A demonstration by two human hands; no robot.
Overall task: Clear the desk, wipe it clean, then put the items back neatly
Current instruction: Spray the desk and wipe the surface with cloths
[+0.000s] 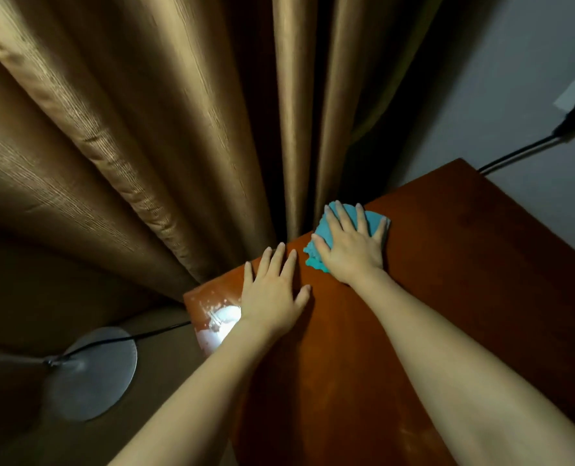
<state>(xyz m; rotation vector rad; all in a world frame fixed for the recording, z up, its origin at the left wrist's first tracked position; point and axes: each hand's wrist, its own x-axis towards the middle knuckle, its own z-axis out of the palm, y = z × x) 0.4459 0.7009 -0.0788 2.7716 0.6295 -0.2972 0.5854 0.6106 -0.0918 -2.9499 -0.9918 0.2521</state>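
Teal cloth [346, 230] under right hand [351, 245], fingers spread flat, long axis 1 to 7 o'clock; left hand [274, 292] splayed flat on desk [464, 280] at 7 o'clock.

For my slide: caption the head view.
Right hand presses a blue cloth on the wooden desk; left hand rests flat.

1. Your two forearms come into view bare from the bottom edge up to the wrists, with no sleeve showing.
2. Your left hand [272, 290] carries no glove, ring or watch.
3. Your right hand [350, 243] is likewise unadorned, with short, plain nails.
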